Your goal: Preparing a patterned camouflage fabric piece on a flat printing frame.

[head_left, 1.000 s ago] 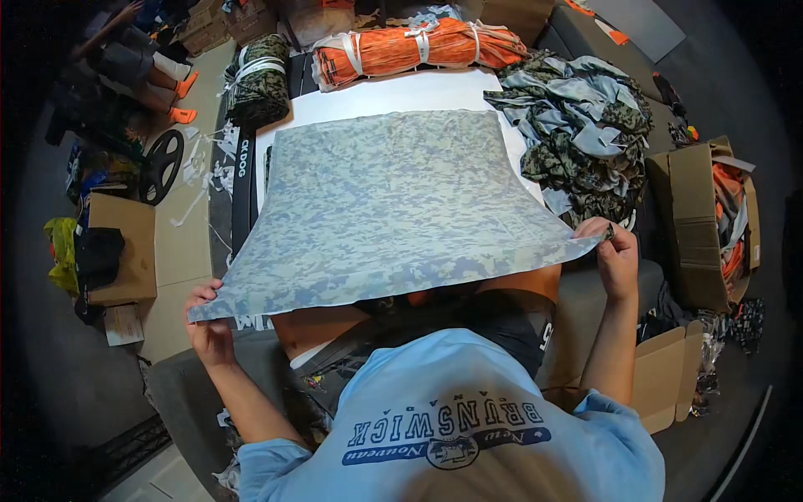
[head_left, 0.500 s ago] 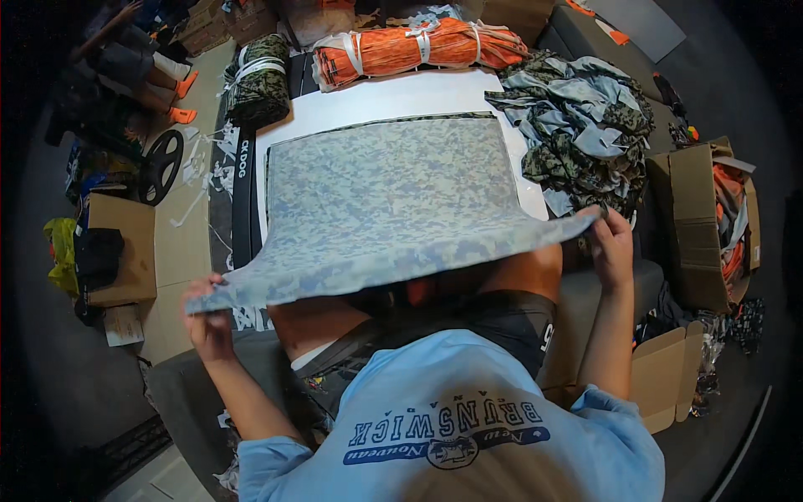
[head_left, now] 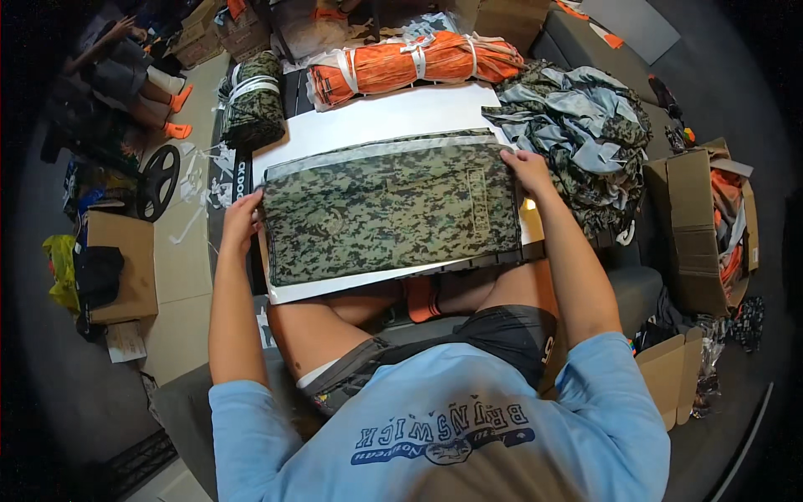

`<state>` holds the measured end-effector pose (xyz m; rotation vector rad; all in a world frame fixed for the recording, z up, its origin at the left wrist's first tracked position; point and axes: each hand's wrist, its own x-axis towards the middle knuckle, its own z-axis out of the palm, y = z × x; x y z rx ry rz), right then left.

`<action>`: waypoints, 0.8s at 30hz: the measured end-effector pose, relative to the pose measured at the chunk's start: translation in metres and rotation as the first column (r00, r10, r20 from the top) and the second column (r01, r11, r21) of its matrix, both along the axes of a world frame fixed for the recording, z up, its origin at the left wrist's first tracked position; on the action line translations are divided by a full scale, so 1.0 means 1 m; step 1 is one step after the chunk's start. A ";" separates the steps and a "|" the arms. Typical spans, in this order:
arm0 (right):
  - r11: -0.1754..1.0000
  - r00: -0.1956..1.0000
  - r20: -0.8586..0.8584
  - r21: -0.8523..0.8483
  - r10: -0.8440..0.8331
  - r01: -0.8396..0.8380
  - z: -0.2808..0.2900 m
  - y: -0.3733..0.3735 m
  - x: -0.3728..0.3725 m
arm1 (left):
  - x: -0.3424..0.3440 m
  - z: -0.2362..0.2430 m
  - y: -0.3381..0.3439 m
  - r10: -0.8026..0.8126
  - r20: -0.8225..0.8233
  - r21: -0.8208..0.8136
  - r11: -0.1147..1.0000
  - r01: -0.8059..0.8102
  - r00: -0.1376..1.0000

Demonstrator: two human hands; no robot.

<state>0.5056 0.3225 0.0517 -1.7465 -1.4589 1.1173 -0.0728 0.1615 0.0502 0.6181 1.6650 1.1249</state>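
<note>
A sheet of green digital-camo fabric lies folded over on a white board in front of me, dark side up, with a narrow pale strip showing along its far edge. My left hand pinches the far left corner of the fold. My right hand pinches the far right corner. Both hands rest at the fold's edges, with the board beneath.
An orange bundle and a tied camo roll lie beyond the board. A camo heap is at right, beside an open carton. Another carton stands left. A co-worker sits at upper left.
My hands have moved away from my body, folding the fabric over: its pale side has given way to the dark camo side, and it now covers less of the board.
</note>
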 end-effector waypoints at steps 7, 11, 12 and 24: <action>1.000 0.979 0.204 -0.022 0.021 -0.016 -0.014 0.052 -0.019 | -0.002 0.000 0.060 -0.009 -0.188 -0.104 0.995 -0.011 0.982; 0.999 0.977 0.209 -0.036 0.034 -0.027 -0.018 0.056 -0.015 | -0.001 0.001 0.069 -0.050 -0.163 -0.168 0.986 0.023 0.985; 0.999 0.977 0.209 -0.044 0.033 -0.025 -0.022 0.056 -0.013 | -0.001 -0.004 0.069 -0.054 -0.163 -0.175 0.984 0.025 0.985; 0.822 0.752 0.506 0.134 0.423 -0.553 0.024 -0.098 0.000 | 0.105 0.002 -0.071 -0.046 -0.901 0.253 0.752 0.609 0.431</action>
